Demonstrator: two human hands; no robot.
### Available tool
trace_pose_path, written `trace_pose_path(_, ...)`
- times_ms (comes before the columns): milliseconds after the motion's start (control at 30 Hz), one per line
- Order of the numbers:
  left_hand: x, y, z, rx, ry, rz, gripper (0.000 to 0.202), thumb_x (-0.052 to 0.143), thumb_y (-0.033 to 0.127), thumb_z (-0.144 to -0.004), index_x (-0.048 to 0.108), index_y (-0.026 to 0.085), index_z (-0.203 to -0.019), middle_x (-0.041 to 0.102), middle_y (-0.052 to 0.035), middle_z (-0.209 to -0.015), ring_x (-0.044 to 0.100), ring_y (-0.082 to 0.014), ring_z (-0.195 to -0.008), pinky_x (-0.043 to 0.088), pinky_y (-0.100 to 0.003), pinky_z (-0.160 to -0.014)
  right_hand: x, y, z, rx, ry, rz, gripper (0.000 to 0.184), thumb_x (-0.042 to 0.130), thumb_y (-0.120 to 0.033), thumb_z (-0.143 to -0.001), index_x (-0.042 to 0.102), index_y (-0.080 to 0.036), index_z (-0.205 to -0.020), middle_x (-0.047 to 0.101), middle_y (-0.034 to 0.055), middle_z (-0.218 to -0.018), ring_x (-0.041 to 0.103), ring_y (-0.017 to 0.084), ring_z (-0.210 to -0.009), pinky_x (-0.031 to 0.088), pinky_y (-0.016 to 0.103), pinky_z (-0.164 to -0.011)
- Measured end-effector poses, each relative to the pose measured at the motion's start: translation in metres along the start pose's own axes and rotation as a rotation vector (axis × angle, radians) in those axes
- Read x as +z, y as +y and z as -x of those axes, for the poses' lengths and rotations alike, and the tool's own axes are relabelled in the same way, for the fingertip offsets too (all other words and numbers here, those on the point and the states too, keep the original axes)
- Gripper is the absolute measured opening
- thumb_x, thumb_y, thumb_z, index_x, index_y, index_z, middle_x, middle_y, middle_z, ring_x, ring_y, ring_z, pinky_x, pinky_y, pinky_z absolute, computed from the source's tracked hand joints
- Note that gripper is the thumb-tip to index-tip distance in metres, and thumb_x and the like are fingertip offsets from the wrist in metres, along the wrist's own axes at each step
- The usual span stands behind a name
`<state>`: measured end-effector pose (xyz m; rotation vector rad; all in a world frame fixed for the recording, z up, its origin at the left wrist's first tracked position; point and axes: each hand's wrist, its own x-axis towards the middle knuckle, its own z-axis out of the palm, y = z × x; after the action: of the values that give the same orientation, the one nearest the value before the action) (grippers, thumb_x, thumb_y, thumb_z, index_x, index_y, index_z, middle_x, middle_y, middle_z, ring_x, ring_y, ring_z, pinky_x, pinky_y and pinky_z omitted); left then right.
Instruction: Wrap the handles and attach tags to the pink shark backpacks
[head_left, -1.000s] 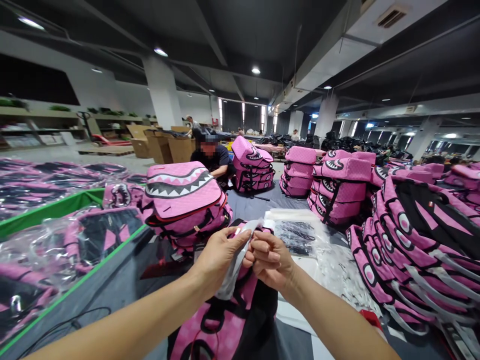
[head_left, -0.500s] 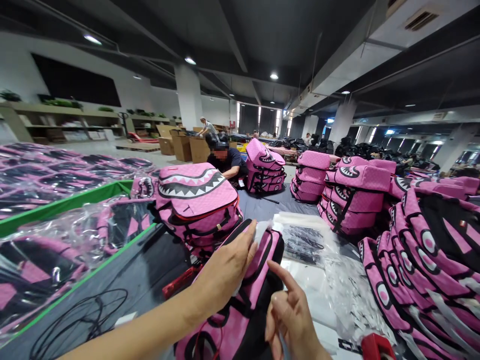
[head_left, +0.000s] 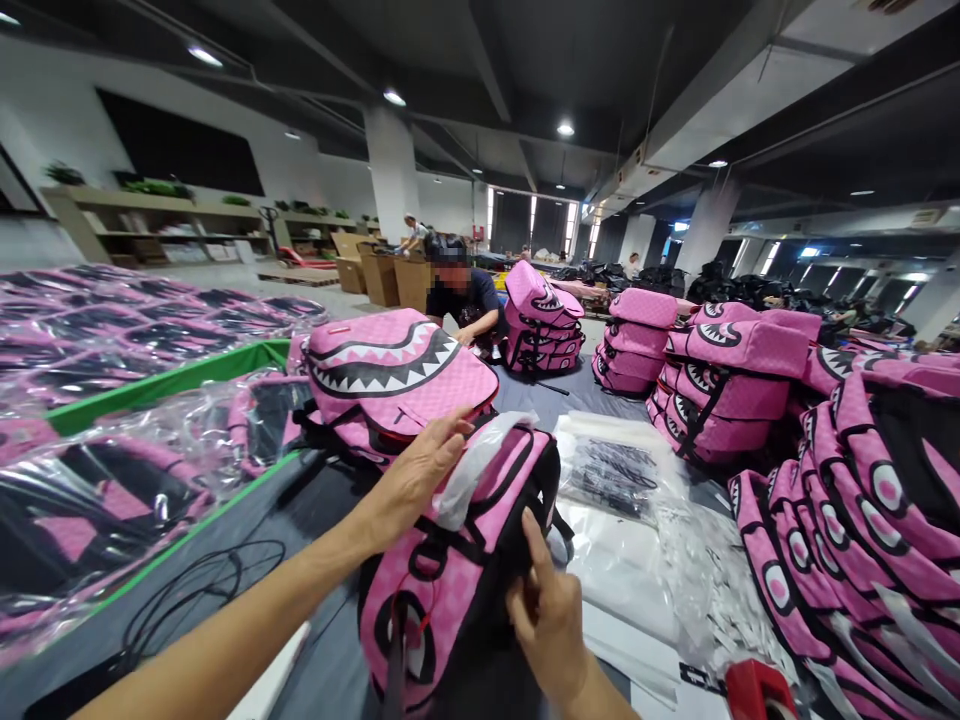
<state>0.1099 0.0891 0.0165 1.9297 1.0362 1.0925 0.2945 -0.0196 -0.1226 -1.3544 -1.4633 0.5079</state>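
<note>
In front of me a pink backpack (head_left: 442, 560) stands on edge, its black side panel toward my right and an eye print low on its pink side. White wrapping (head_left: 480, 465) covers its top handle. My left hand (head_left: 416, 475) is open at the backpack's upper left, fingers stretched out near the wrapped handle. On the black panel rests the index fingertip of my right hand (head_left: 551, 610), with the other fingers loosely curled and nothing visible in them. Just behind lies a stack of pink backpacks, topped by one with a shark-mouth print (head_left: 397, 365).
Bagged backpacks (head_left: 112, 510) lie left, past a green edge (head_left: 180, 380). Clear plastic bags (head_left: 622, 560) and a red tape dispenser (head_left: 757, 690) are at right, with piled backpacks (head_left: 810, 520) beyond. Black cable (head_left: 202, 590) coils at lower left. A person (head_left: 461, 295) crouches ahead.
My left hand has moved left off the backpack's top, uncovering the wrapped handle. My right hand has shifted left and down along the black side. The view has turned slightly left.
</note>
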Motion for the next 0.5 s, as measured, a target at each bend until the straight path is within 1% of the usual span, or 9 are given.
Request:
trace_pose_path(33,-0.004,-0.007,0.003,0.020,0.022,-0.032,0.067,0.042,0.074,-0.087,0.069,0.022,-0.120,0.067,-0.0087,-0.117,0.059,-0.0270,-0.109,0.045,-0.035,-0.101,-0.002,-0.005,-0.010,-0.045,-0.033,0.050,0.067,0.056,-0.022,-0.082,0.055,-0.027,-0.148,0.038,-0.0059,-0.053,0.033,0.013,-0.045,0.038,0.027,-0.054)
trace_pose_path(67,-0.007,-0.013,0.008,0.021,0.038,-0.047,0.064,0.042,0.075,-0.086,0.072,0.023,-0.108,0.068,-0.0086,-0.114,0.058,-0.0283,-0.112,0.043,-0.036,-0.103,-0.003,-0.010,-0.021,-0.086,-0.052,0.089,0.065,0.056,-0.021,-0.081,0.058,-0.028,-0.146,0.040,-0.0050,-0.054,0.033,0.013,-0.046,0.039,0.027,-0.055)
trace_pose_path(100,-0.008,-0.018,0.012,-0.002,0.048,-0.037,0.061,0.043,0.076,-0.085,0.071,0.024,-0.098,0.069,-0.0080,-0.108,0.058,-0.0285,-0.110,0.044,-0.035,-0.101,-0.003,-0.014,-0.034,-0.118,-0.058,0.116,0.063,0.055,-0.020,-0.081,0.061,-0.028,-0.143,0.042,-0.0040,-0.055,0.034,0.013,-0.048,0.041,0.026,-0.057)
trace_pose_path(167,-0.008,-0.026,0.020,-0.076,0.078,0.057,0.056,0.044,0.075,-0.086,0.067,0.023,-0.090,0.068,-0.0056,-0.099,0.059,-0.0256,-0.098,0.046,-0.033,-0.094,-0.002,-0.018,-0.061,-0.151,-0.050,0.143,0.060,0.054,-0.018,-0.080,0.066,-0.029,-0.139,0.046,-0.0024,-0.057,0.037,0.014,-0.051,0.044,0.026,-0.062)
trace_pose_path(233,-0.004,-0.029,0.023,-0.105,0.105,0.140,0.051,0.046,0.070,-0.088,0.063,0.022,-0.087,0.065,-0.0040,-0.097,0.059,-0.0229,-0.095,0.047,-0.030,-0.091,0.000,-0.015,-0.086,-0.158,-0.049,0.146,0.060,0.052,-0.016,-0.082,0.064,-0.028,-0.139,0.055,0.0000,-0.065,0.044,0.016,-0.057,0.047,0.026,-0.069)
trace_pose_path(300,0.002,-0.027,0.022,-0.072,0.131,0.117,0.046,0.048,0.064,-0.089,0.063,0.021,-0.089,0.064,-0.0047,-0.103,0.059,-0.0229,-0.103,0.047,-0.029,-0.095,0.002,-0.007,-0.103,-0.147,-0.066,0.153,0.061,0.048,-0.014,-0.085,0.059,-0.027,-0.144,0.063,0.0016,-0.075,0.052,0.017,-0.064,0.049,0.027,-0.076)
trace_pose_path(367,0.010,-0.021,0.022,-0.031,0.180,0.039,0.043,0.050,0.058,-0.090,0.067,0.020,-0.101,0.063,-0.0073,-0.116,0.058,-0.0238,-0.113,0.047,-0.029,-0.098,0.001,0.005,-0.106,-0.122,-0.092,0.151,0.062,0.046,-0.014,-0.089,0.051,-0.028,-0.150,0.065,0.0016,-0.082,0.056,0.017,-0.068,0.050,0.028,-0.080)
trace_pose_path(433,0.021,-0.014,0.029,0.020,0.280,-0.034,0.044,0.052,0.052,-0.092,0.066,0.019,-0.117,0.060,-0.0098,-0.128,0.058,-0.0237,-0.118,0.048,-0.031,-0.100,-0.003,0.022,-0.094,-0.099,-0.105,0.110,0.065,0.048,-0.017,-0.092,0.041,-0.027,-0.156,0.064,0.0007,-0.081,0.057,0.016,-0.067,0.051,0.027,-0.078)
trace_pose_path(500,0.035,-0.011,0.049,0.111,0.419,-0.110,0.043,0.054,0.045,-0.095,0.064,0.018,-0.126,0.060,-0.0109,-0.132,0.058,-0.0239,-0.121,0.048,-0.035,-0.104,-0.009,0.047,-0.064,-0.056,-0.087,0.071,0.067,0.048,-0.021,-0.095,0.031,-0.025,-0.160,0.061,-0.0012,-0.076,0.057,0.015,-0.062,0.051,0.026,-0.072)
